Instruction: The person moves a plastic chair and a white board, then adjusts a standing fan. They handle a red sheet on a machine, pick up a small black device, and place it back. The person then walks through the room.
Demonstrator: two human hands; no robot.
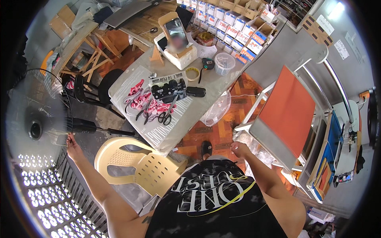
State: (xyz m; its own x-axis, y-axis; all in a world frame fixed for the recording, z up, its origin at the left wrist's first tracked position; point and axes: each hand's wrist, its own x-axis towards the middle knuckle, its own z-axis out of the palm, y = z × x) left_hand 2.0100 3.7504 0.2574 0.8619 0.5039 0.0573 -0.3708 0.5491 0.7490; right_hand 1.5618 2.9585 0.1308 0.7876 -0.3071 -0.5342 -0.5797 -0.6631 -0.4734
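Wall [274, 55]: grey at right, paper sheets [341, 50] fixed to it. Floor [204, 123]: orange-brown patterned, grey toward the left. Furniture: grey-topped table [215, 88] at centre — cream plastic chair [147, 173] at its near end, black chair [109, 81] at left, wooden bench [139, 31] beyond. Light: bright lamp [336, 10] upper right — glare through openwork lattice [49, 200] lower left.

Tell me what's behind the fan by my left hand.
Past the lower edge of the fan, beside your left hand, a lattice with bright openings shows. Whatever the blurred disc covers cannot be made out.
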